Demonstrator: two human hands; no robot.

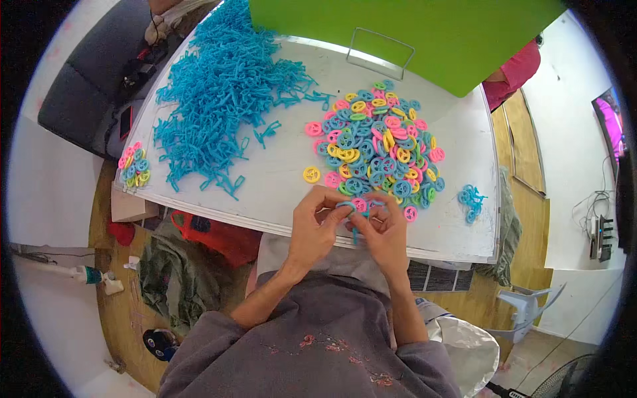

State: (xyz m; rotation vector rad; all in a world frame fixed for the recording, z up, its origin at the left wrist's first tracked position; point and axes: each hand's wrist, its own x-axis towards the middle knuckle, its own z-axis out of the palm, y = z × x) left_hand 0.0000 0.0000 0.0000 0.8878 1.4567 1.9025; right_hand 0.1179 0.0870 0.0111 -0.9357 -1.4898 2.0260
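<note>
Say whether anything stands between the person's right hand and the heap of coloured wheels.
Nothing visible does. The right hand is at the near edge of the heap of coloured wheels; whether they touch is unclear.

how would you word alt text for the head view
A person's left hand and right hand hold small blue plastic parts at the near edge of a white table. Just beyond lies a heap of pink, yellow, green and blue spoked wheels; a larger pile of blue plastic pieces spreads over the table's left side.
</note>
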